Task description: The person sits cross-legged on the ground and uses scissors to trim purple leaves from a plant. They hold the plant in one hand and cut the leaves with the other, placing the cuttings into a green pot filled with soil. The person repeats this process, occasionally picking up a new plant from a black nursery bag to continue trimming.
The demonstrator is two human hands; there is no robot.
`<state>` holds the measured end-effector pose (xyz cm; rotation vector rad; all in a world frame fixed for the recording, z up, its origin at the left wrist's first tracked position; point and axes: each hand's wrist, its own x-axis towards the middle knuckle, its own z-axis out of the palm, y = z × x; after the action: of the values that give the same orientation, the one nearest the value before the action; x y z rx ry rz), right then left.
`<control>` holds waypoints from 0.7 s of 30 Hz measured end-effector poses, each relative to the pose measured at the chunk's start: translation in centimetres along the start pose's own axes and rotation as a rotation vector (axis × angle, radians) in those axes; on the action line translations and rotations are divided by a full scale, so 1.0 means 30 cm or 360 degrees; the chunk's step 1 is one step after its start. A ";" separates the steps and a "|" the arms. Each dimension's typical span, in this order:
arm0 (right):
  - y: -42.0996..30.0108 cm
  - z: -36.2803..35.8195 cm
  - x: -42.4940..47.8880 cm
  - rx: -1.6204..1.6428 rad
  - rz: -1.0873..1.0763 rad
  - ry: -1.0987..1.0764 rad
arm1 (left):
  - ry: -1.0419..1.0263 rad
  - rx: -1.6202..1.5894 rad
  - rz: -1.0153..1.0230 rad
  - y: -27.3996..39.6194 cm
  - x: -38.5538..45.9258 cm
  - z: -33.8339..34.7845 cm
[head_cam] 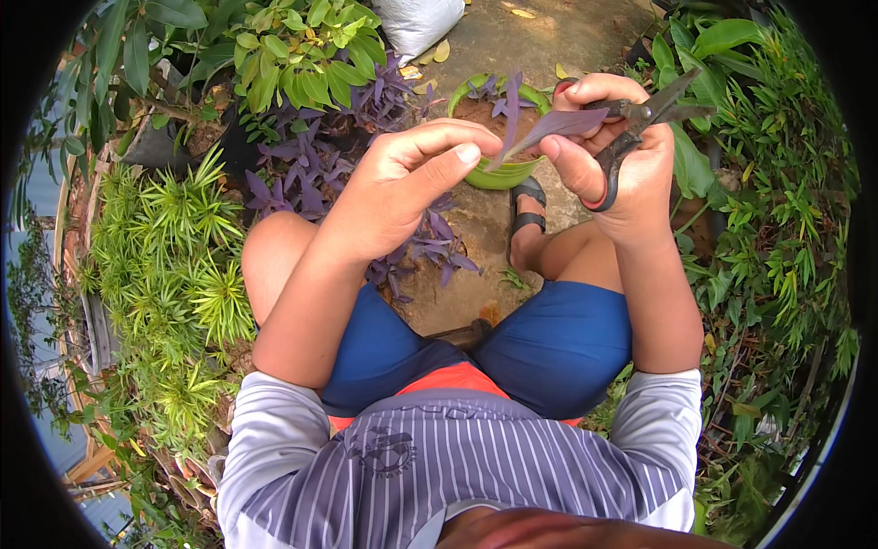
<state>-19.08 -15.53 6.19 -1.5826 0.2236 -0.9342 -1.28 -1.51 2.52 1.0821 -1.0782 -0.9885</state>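
A pair of scissors [641, 118] with dark, worn blades and red-lined handles is held in my right hand [617, 147], its blades parted and pointing right. Between my hands is a purple-leaved plant cutting [549, 130]; its long leaf reaches the fingers of my right hand. My left hand [418, 171] is raised at the cutting's left, thumb and forefinger near its lower end; whether they pinch it I cannot tell. Beyond and below the hands stands a light green pot [504, 177] of brown soil, with small purple plants [504, 99] at its far side.
Purple plants [302, 165] spread over the ground at left. Bushy green plants [199, 274] line the left side, and dense foliage [789, 240] the right. A white sack [418, 27] lies at the top. My sandalled foot [528, 213] is beside the pot.
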 end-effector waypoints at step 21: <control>0.001 -0.078 0.050 0.0136 -0.0033 0.0020 | 0.0149 0.0016 0.0176 -0.015 -0.017 -0.037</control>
<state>-19.63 -18.19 6.70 -1.5032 0.1741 -0.9582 -0.32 -0.92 1.85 1.0555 -1.0562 -0.8376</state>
